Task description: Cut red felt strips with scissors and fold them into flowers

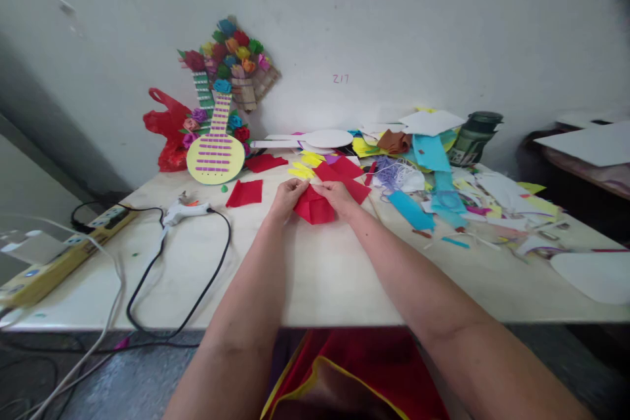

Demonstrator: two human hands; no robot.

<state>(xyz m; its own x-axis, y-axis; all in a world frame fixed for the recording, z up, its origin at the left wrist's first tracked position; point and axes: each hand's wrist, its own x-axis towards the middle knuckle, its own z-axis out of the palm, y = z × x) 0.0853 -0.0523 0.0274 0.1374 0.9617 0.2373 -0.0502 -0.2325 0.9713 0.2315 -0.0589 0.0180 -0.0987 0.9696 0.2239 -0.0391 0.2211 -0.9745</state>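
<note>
Between my two hands, above the middle of the table, is a piece of red crepe paper (315, 207). My left hand (290, 195) pinches its left upper edge, and my right hand (337, 195) grips it on the right. The lower part of the paper hangs toward me. Just behind my hands lie yellow paper pieces (301, 169) and more red paper sheets (344, 170). Another red square (245, 193) rests to the left of my left hand. The fingertips are small in view and partly hidden by the paper.
A glue gun (184, 211) with a looping black cord lies left, near a yellow power strip (79, 252). A yellow paper banjo-like craft (215, 157) and paper flowers (236, 46) stand behind. Paper scraps (413, 210), purple string (394, 174) and a dark bottle (475, 138) crowd the right.
</note>
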